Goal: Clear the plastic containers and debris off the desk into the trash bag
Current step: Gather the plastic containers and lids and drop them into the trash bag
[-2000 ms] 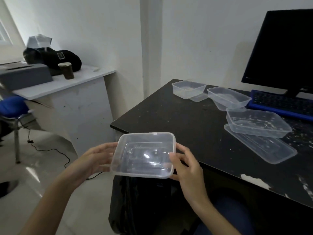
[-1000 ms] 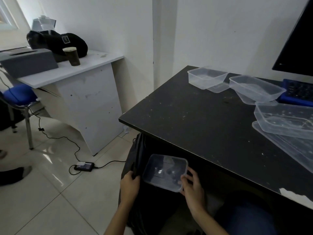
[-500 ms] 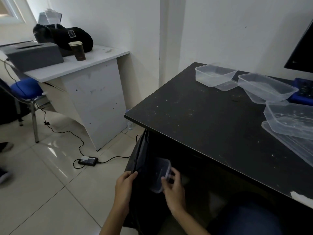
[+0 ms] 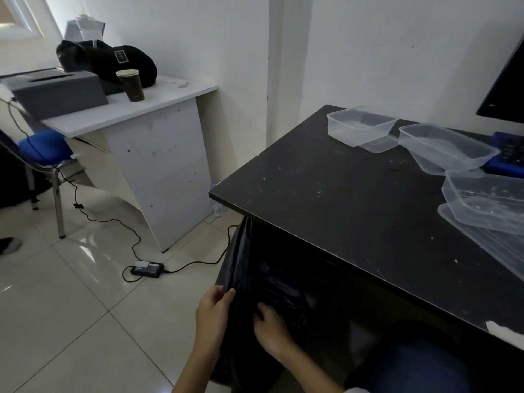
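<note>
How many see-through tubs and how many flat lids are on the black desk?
Clear plastic containers: 3
Clear flat lids: 2
Total: 5

- A white side desk [image 4: 158, 92] stands against the wall, left of the black desk.
- A grey box [image 4: 56, 90] with a slot in its top sits at the white desk's left end.
- A dark paper cup [image 4: 131, 85] stands upright near the front edge, just right of the box.
- A black bag [image 4: 113, 62] lies toward the back edge, behind the cup.
- A blue chair [image 4: 42, 150] stands at the left.
- A black cable [image 4: 93, 214] runs across the tiled floor [image 4: 71, 307] to a power adapter [image 4: 147, 269].
- A monitor [image 4: 507, 86] shows at the right edge.
- A blue keyboard [image 4: 507, 150] lies below the monitor.
</note>
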`<action>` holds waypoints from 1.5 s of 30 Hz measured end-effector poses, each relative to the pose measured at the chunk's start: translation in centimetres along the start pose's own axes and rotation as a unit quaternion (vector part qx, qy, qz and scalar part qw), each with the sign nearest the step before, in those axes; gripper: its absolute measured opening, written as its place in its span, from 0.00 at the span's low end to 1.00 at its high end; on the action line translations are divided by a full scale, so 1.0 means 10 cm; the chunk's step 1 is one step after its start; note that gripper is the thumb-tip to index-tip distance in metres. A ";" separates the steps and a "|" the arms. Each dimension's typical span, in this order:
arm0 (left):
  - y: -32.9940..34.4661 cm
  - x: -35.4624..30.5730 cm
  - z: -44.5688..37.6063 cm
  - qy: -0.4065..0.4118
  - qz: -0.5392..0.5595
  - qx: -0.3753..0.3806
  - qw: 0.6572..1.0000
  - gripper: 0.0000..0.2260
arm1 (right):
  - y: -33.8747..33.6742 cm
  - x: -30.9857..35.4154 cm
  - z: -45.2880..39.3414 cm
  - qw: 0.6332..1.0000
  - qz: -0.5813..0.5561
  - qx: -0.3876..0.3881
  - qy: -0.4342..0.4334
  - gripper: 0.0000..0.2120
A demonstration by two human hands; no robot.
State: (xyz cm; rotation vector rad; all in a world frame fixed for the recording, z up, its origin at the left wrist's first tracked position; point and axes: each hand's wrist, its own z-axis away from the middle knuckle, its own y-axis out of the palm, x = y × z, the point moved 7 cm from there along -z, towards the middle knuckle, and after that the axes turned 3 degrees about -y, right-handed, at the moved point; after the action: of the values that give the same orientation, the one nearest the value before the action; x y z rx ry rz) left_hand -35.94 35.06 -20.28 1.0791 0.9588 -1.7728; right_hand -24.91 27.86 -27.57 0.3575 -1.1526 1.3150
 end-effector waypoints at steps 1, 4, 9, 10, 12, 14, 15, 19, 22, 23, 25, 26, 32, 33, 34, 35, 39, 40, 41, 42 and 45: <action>0.00 0.00 0.00 0.012 -0.025 -0.008 1.000 0.09 | -0.05 0.01 0.00 1.000 0.004 -0.005 -0.005 0.19; 0.01 -0.03 0.02 0.038 -0.092 -0.031 0.995 0.07 | -0.23 0.08 0.04 0.999 0.027 -0.030 -0.036 0.18; 0.12 -0.18 0.11 0.099 -0.134 -0.031 0.985 0.05 | -0.58 0.23 0.22 0.994 0.012 -0.067 -0.080 0.15; 0.15 -0.24 0.14 0.116 -0.142 -0.030 0.983 0.07 | -0.65 0.27 0.27 0.993 0.009 -0.072 -0.089 0.15; 0.23 -0.39 0.21 0.155 -0.161 -0.026 0.974 0.09 | -0.81 0.36 0.41 0.991 0.012 -0.086 -0.105 0.15; 0.30 -0.57 0.29 0.195 -0.181 -0.018 0.964 0.09 | -0.96 0.48 0.58 0.988 0.015 -0.097 -0.121 0.15; 0.34 -0.68 0.35 0.218 -0.190 -0.015 0.957 0.08 | -1.04 0.54 0.68 0.986 0.016 -0.103 -0.129 0.15; 0.44 -1.17 0.66 0.313 -0.178 -0.015 0.933 0.06 | -1.40 0.82 1.20 0.976 0.028 -0.137 -0.167 0.13; 0.54 -1.55 0.92 0.372 -0.148 -0.006 0.916 0.05 | -1.67 1.02 1.60 0.960 0.040 -0.179 -0.211 0.11; 0.60 -1.66 0.98 0.387 -0.143 0.001 0.911 0.06 | -1.76 1.07 1.71 0.954 0.043 -0.197 -0.223 0.10; 0.79 -1.88 1.09 0.405 -0.125 0.020 0.906 0.06 | -1.99 1.10 1.93 0.940 0.050 -0.241 -0.236 0.09; 0.90 -1.98 1.11 0.407 -0.113 0.031 0.906 0.06 | -2.11 1.11 2.00 0.934 0.052 -0.261 -0.237 0.09; 1.86 -2.35 1.13 0.376 -0.107 0.124 0.912 0.03 | -2.97 0.89 2.26 0.904 0.044 -0.377 -0.197 0.09; 2.02 -2.38 1.12 0.365 -0.105 0.137 0.915 0.04 | -3.13 0.83 2.26 0.901 0.035 -0.391 -0.183 0.09; 2.20 -2.42 1.11 0.356 -0.100 0.151 0.917 0.05 | -3.30 0.76 2.27 0.897 0.031 -0.408 -0.169 0.09; 2.33 -2.45 1.10 0.347 -0.096 0.160 0.919 0.07 | -3.45 0.71 2.25 0.891 0.033 -0.425 -0.155 0.09; 2.85 -2.52 1.09 0.304 -0.094 0.196 0.928 0.16 | -4.07 0.53 2.24 0.845 0.055 -0.519 -0.116 0.13; 2.94 -2.52 1.08 0.294 -0.095 0.204 0.929 0.17 | -4.19 0.49 2.23 0.834 0.058 -0.537 -0.108 0.15; 3.02 -2.52 1.07 0.287 -0.098 0.209 0.930 0.19 | -4.29 0.45 2.20 0.828 0.060 -0.549 -0.093 0.17; 3.10 -2.53 1.07 0.282 -0.101 0.213 0.930 0.19 | -4.38 0.39 2.17 0.830 0.057 -0.551 -0.070 0.20; 3.23 -2.50 1.03 0.264 -0.108 0.223 0.932 0.15 | -4.55 0.20 2.04 0.849 0.034 -0.527 0.010 0.27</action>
State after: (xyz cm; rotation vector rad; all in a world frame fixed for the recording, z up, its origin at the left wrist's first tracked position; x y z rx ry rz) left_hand -2.27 20.46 0.36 1.8721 1.0377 -1.9768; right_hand 5.38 -0.10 0.52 -0.5109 -1.6882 0.5684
